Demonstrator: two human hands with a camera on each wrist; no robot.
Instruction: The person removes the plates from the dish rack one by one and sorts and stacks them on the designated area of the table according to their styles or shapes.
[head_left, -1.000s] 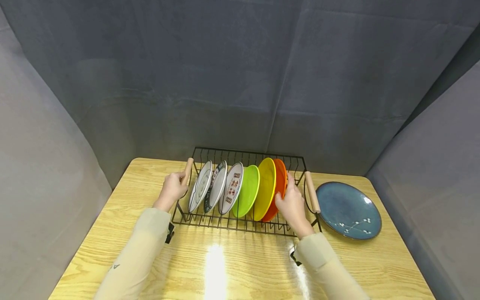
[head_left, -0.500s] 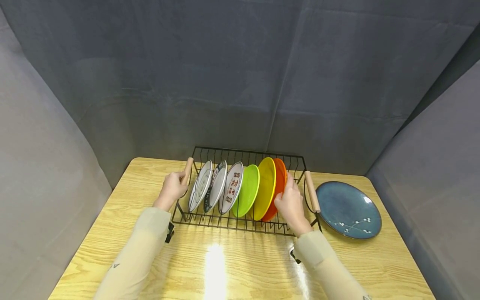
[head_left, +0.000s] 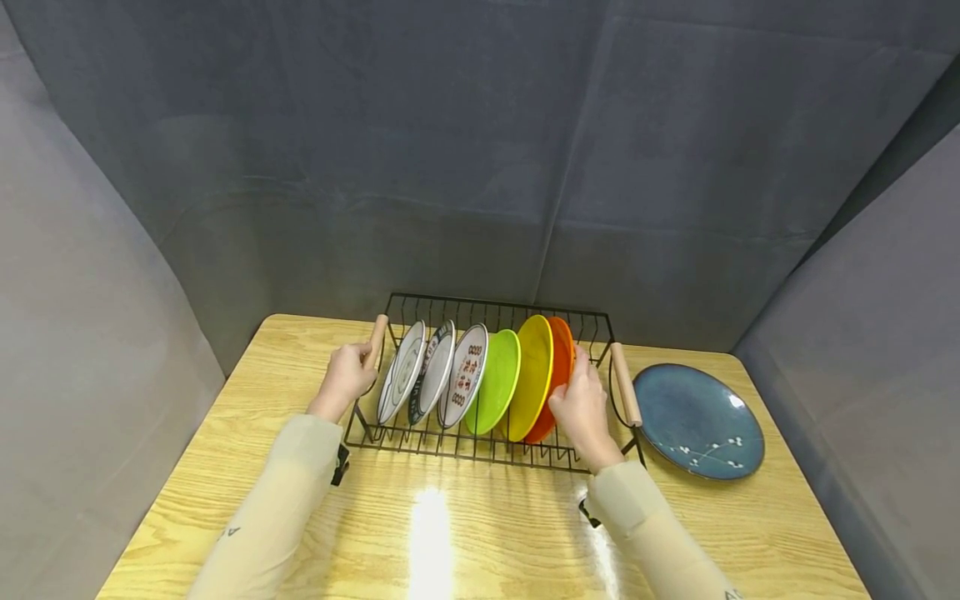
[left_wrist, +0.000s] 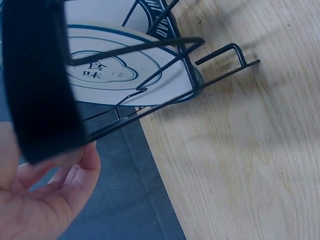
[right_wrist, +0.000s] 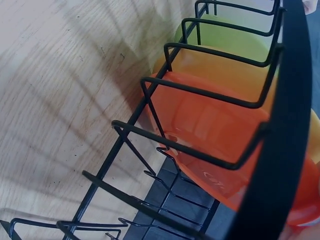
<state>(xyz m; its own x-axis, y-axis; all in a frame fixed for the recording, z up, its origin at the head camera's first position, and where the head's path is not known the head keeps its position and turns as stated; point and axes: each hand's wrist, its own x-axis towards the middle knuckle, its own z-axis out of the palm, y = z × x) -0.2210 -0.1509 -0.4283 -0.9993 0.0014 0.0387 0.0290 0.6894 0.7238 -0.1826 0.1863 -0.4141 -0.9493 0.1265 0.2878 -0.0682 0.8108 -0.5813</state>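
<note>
A black wire dish rack [head_left: 468, 457] with wooden handles stands on the table, plates upright in its slots. My left hand [head_left: 345, 382] grips the left wooden handle [head_left: 377, 337]; the left wrist view shows those fingers curled beside the wire. My right hand [head_left: 585, 408] holds the orange plate [head_left: 561, 367] by its near right edge, thumb on the left face. Left of it lean a yellow plate [head_left: 531, 379] and a green plate [head_left: 495, 383]. Three white patterned plates follow: one with red characters [head_left: 463, 375], one dark-rimmed [head_left: 433, 379], one with thin rings [head_left: 402, 375].
A round blue plate [head_left: 697, 421] with white blossoms lies flat right of the rack, close to the right handle [head_left: 625, 387]. Grey cloth [head_left: 450, 167] walls in the back and sides. The wooden table [head_left: 360, 533] extends in front of the rack.
</note>
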